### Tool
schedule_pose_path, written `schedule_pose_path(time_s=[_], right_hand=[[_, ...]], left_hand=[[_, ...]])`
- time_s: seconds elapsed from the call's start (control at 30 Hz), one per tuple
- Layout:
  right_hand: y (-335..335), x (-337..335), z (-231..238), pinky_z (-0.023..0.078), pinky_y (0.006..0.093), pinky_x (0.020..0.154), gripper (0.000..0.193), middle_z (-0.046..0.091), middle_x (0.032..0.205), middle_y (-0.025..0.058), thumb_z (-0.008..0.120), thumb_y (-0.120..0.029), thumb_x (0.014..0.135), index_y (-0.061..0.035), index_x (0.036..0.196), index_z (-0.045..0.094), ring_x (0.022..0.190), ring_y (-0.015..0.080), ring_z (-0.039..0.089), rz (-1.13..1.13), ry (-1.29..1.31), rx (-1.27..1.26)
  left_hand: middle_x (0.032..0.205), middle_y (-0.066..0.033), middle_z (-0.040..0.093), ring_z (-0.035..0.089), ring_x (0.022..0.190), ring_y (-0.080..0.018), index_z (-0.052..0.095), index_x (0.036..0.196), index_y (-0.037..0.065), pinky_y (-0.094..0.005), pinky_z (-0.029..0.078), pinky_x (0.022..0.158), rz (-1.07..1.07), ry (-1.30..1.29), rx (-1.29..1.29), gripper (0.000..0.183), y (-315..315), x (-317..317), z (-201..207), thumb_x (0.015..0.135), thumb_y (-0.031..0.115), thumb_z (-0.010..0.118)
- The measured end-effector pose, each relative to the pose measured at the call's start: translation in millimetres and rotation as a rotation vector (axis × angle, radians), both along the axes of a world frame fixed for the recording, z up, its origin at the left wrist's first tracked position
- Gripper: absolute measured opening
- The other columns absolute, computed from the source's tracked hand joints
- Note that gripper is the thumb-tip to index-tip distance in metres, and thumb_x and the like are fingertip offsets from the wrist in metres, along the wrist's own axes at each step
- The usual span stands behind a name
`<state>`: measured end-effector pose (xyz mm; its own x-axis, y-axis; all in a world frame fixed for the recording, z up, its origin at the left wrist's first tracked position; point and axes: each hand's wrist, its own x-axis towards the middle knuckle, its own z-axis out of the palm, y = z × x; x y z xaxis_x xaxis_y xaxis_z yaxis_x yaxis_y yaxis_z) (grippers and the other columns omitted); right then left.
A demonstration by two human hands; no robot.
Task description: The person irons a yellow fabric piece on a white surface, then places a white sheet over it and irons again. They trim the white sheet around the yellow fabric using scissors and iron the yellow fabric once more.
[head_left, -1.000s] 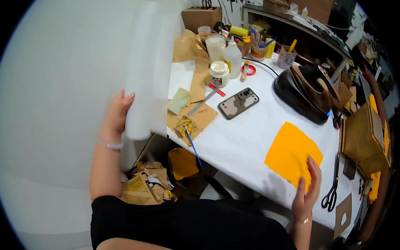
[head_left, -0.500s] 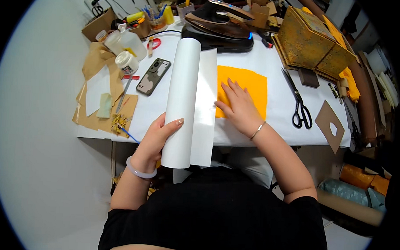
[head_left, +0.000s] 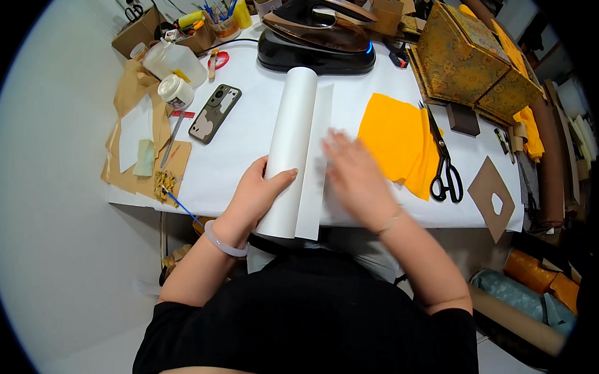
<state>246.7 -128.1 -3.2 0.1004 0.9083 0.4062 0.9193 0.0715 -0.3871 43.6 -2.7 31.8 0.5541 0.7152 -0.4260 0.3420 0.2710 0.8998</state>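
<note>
Roll of white sheeting (head_left: 291,147) is held by the left grip (head_left: 256,192), fingers wrapped around its left side and thumb laid across the top. The roll is slanted from just past twelve o'clock down to half past six, its lower end projecting beyond the front edge of the bench (head_left: 214,164). Whether the roll is supported by the bench cannot be told. A loose flap (head_left: 314,187) is unrolled along its right side.

Right grip (head_left: 359,182) is blurred; fingers are extended, nothing seen in them, at the flap's right edge. Contact with the flap cannot be confirmed.

Directions taken from the roll. Yellow cloth (head_left: 393,141) is spread at three o'clock, its right side rumpled; its margin is overlapped by black scissors (head_left: 448,156). Brown card (head_left: 485,200) with a cut-out is seen farther out, between three and four. Dark block (head_left: 463,119) is placed between two and three; patterned ochre box (head_left: 475,58) at two. Iron (head_left: 311,32) is stood at twelve. Phone (head_left: 215,115) is laid at ten, white jar (head_left: 176,92) beyond it.
</note>
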Motion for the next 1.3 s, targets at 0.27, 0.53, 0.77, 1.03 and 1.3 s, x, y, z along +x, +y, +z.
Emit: schedule_pose_path(time_s=[0.27, 0.53, 0.77, 1.03, 1.3], right_hand=[[27, -52, -35, 0.025, 0.0525, 0.132, 0.064, 0.045, 0.161, 0.0328, 0.059, -0.015, 0.101, 0.0141, 0.155, 0.043, 0.155, 0.0425, 0.041, -0.085, 0.029, -0.146], [26, -60, -33, 0.022, 0.0529, 0.133, 0.065, 0.044, 0.164, 0.0297, 0.060, -0.025, 0.103, 0.0086, 0.157, 0.046, 0.158, 0.0387, 0.038, -0.089, -0.056, -0.228], [4, -32, -28, 0.027, 0.0552, 0.130, 0.069, 0.041, 0.168, 0.0262, 0.064, -0.040, 0.104, 0.0024, 0.157, 0.048, 0.157, 0.0363, 0.040, -0.053, -0.142, -0.256], [-12, 19, -19, 0.022, 0.0549, 0.133, 0.066, 0.039, 0.171, 0.0200, 0.060, -0.040, 0.108, -0.0029, 0.160, 0.047, 0.158, 0.0320, 0.039, 0.069, -0.191, -0.294], [-25, 57, -3, 0.026, 0.0518, 0.132, 0.065, 0.038, 0.172, 0.0194, 0.063, -0.033, 0.107, -0.0051, 0.163, 0.044, 0.158, 0.0361, 0.038, 0.018, -0.049, -0.303]], left_hand=[[0.135, -0.0334, 0.064, 0.068, 0.118, -0.0438, 0.057, 0.137, -0.011, -0.0416, 0.057, 0.100, -0.362, 0.431, 0.660, 0.060, -4, 8, 25, 0.094, 0.025, 0.078], [0.158, -0.0334, 0.047, 0.050, 0.142, -0.0521, 0.057, 0.152, 0.001, -0.0527, 0.042, 0.119, -0.513, 0.501, 1.501, 0.074, 16, 28, 12, 0.093, 0.040, 0.078], [0.163, -0.0310, 0.044, 0.045, 0.148, -0.0523, 0.056, 0.155, 0.006, -0.0517, 0.039, 0.123, -0.311, 0.693, 1.337, 0.066, 47, -7, 20, 0.098, 0.033, 0.076], [0.159, -0.0309, 0.047, 0.053, 0.143, -0.0471, 0.040, 0.159, -0.006, -0.0468, 0.048, 0.117, -0.232, 0.612, 1.011, 0.093, 52, -55, 20, 0.091, 0.036, 0.085], [0.151, -0.0293, 0.053, 0.059, 0.135, -0.0441, 0.034, 0.163, -0.005, -0.0468, 0.053, 0.109, -0.166, 0.638, 0.910, 0.098, 56, -72, 17, 0.088, 0.030, 0.086]])
